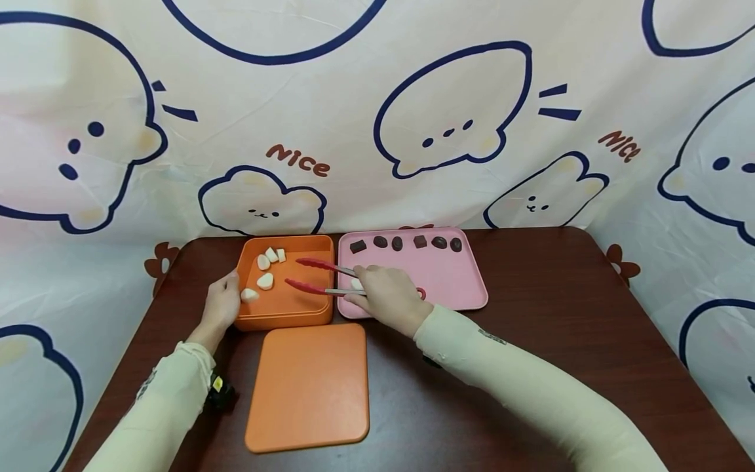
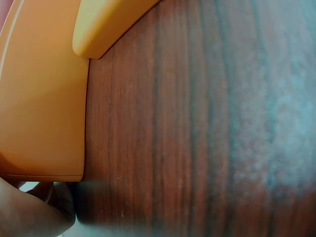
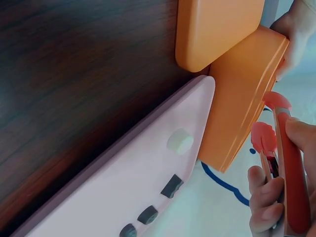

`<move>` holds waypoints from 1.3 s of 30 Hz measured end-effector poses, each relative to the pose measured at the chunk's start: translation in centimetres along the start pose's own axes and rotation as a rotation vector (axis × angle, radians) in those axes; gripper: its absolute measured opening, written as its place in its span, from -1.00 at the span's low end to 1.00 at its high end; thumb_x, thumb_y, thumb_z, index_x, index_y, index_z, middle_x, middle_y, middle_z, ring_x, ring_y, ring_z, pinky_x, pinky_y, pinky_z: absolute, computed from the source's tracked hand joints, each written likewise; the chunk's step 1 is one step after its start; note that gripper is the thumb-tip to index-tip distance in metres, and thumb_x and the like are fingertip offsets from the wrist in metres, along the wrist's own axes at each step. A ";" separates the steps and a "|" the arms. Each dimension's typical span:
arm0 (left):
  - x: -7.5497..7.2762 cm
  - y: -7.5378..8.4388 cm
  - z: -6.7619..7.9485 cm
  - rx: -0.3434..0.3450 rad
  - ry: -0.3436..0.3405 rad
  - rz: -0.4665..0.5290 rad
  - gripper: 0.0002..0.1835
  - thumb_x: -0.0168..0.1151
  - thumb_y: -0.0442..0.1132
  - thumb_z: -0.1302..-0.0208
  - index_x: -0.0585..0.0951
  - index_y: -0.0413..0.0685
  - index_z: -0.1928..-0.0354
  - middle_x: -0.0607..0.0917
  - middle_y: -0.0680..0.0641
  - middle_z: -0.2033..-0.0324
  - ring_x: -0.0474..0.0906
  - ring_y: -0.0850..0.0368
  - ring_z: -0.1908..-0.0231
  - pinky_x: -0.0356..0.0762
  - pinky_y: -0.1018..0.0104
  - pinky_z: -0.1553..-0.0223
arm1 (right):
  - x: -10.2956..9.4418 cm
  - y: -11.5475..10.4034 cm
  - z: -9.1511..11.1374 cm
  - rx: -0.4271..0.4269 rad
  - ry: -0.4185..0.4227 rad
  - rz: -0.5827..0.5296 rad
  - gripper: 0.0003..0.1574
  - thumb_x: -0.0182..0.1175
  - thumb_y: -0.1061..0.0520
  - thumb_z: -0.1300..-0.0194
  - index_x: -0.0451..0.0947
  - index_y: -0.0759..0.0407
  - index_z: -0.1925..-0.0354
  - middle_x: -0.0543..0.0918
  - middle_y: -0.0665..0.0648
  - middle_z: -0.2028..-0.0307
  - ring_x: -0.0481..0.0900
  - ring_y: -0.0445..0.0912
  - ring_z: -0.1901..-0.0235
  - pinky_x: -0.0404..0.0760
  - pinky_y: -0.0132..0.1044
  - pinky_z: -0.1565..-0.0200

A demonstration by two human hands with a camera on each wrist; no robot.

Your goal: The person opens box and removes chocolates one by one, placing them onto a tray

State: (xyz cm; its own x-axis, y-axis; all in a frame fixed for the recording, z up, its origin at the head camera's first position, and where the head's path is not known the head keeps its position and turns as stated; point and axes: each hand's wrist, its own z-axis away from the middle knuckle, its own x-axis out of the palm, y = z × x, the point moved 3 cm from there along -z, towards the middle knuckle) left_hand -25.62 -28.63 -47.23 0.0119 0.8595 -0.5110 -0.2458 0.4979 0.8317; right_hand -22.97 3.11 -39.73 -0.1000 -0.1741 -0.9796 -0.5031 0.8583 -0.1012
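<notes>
Orange box (image 1: 285, 320): smooth, matte, square-sided with rounded corners, open top. Inside it, five small white pieces (image 1: 265, 281), some rounded, some blocky, toward its left half. Left hand (image 1: 221, 303) holds the box's left wall, fingers bent against the outside. Right hand (image 1: 388, 294), right of the box, is closed around tongs (image 1: 345, 292) with slim metal arms and red grips; the red tips (image 1: 309, 287) stand spread apart above the box interior, pointing left. Pink tray (image 1: 436, 285), flat, low-rimmed, round-cornered, sits just right of the box. On it, a row of six dark brown pieces (image 1: 398, 244), two angular blocks and four glossy ovals, plus one chunky white piece (image 3: 180, 141) near the box side. Orange lid (image 1: 309, 388), flat rounded square, lies on the near side of the box. Table (image 1: 531, 314) under the box: dark reddish-brown, streaky wood grain.
</notes>
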 end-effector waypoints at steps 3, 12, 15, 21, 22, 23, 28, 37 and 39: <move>0.1 0.0 0.0 -0.003 -0.001 0.010 -0.31 -0.60 0.15 -0.62 -0.04 -0.05 -0.61 0.00 -0.23 -0.60 -0.10 -0.26 -0.59 -0.05 -0.23 -0.57 | 0.3 -0.6 -0.4 -0.009 -0.010 0.026 -0.47 0.22 -0.31 -0.39 0.61 0.10 0.04 0.68 0.02 0.39 0.67 -0.11 0.45 0.74 -0.15 0.38; 0.3 0.2 -0.3 0.002 -0.013 0.016 -0.32 -0.61 0.12 -0.63 -0.07 -0.07 -0.61 -0.04 -0.21 -0.60 -0.15 -0.23 -0.60 -0.07 -0.21 -0.58 | 0.9 -2.2 -1.6 -0.035 -0.021 0.109 -0.43 0.21 -0.33 -0.39 0.63 0.11 0.01 0.70 0.02 0.35 0.68 -0.13 0.45 0.75 -0.20 0.39; 0.3 0.2 -0.2 0.004 -0.010 0.015 -0.32 -0.60 0.11 -0.63 -0.07 -0.09 -0.61 -0.04 -0.22 -0.60 -0.15 -0.23 -0.60 -0.08 -0.21 -0.58 | 1.2 -2.8 -1.9 -0.045 -0.028 0.114 -0.47 0.23 -0.32 -0.38 0.64 0.09 0.07 0.67 0.00 0.38 0.63 -0.15 0.49 0.74 -0.23 0.40; 0.2 0.3 -0.2 0.000 -0.022 0.018 -0.32 -0.62 0.11 -0.63 -0.09 -0.09 -0.61 -0.07 -0.21 -0.61 -0.18 -0.23 -0.60 -0.08 -0.21 -0.58 | 1.7 -3.7 -2.7 -0.057 -0.046 0.133 -0.42 0.26 -0.30 -0.37 0.63 0.08 -0.09 0.72 0.00 0.33 0.66 -0.14 0.46 0.72 -0.26 0.43; 0.2 0.3 -0.2 -0.002 -0.021 0.018 -0.32 -0.62 0.11 -0.63 -0.10 -0.09 -0.61 -0.07 -0.21 -0.61 -0.17 -0.23 -0.60 -0.08 -0.21 -0.58 | 1.8 -3.8 -2.9 -0.058 -0.045 0.142 -0.39 0.26 -0.30 -0.36 0.62 0.08 -0.14 0.74 0.00 0.31 0.67 -0.14 0.45 0.72 -0.26 0.44; 0.2 0.3 -0.2 -0.003 -0.020 0.018 -0.32 -0.62 0.11 -0.63 -0.10 -0.10 -0.61 -0.07 -0.22 -0.61 -0.17 -0.24 -0.60 -0.08 -0.22 -0.58 | 1.8 -3.9 -3.0 -0.060 -0.045 0.153 -0.38 0.25 -0.30 -0.37 0.61 0.08 -0.16 0.74 0.00 0.30 0.68 -0.14 0.45 0.73 -0.26 0.44; 0.1 0.4 -0.3 -0.009 -0.011 0.011 -0.32 -0.62 0.09 -0.63 -0.09 -0.14 -0.61 -0.06 -0.22 -0.60 -0.17 -0.23 -0.60 -0.09 -0.20 -0.59 | 1.8 -4.9 -3.7 -0.093 -0.018 0.236 -0.43 0.25 -0.31 -0.36 0.62 0.05 -0.08 0.74 0.00 0.29 0.70 -0.15 0.44 0.74 -0.26 0.45; 0.0 0.3 0.0 -0.032 -0.006 0.010 -0.32 -0.62 0.12 -0.63 -0.07 -0.08 -0.61 -0.01 -0.24 -0.60 -0.10 -0.25 -0.59 -0.05 -0.21 -0.58 | 2.3 -6.7 -4.4 -0.194 0.070 0.398 -0.61 0.29 -0.12 -0.40 0.67 0.04 -0.06 0.76 -0.03 0.27 0.74 -0.19 0.44 0.74 -0.29 0.45; -0.1 0.3 0.0 -0.035 -0.005 0.008 -0.32 -0.62 0.11 -0.63 -0.07 -0.08 -0.61 -0.01 -0.24 -0.60 -0.10 -0.25 -0.59 -0.05 -0.21 -0.58 | 2.4 -7.0 -4.5 -0.203 0.086 0.410 -0.72 0.27 -0.03 -0.41 0.68 0.04 -0.01 0.75 -0.04 0.31 0.72 -0.19 0.47 0.74 -0.30 0.46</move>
State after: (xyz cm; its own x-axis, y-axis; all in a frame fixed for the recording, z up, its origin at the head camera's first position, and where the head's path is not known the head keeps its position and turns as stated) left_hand -25.70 -28.57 -46.98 0.0147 0.8640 -0.5033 -0.2794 0.4868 0.8276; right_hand -23.53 -5.45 -40.57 -0.3922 0.1127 -0.9130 -0.5644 0.7542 0.3355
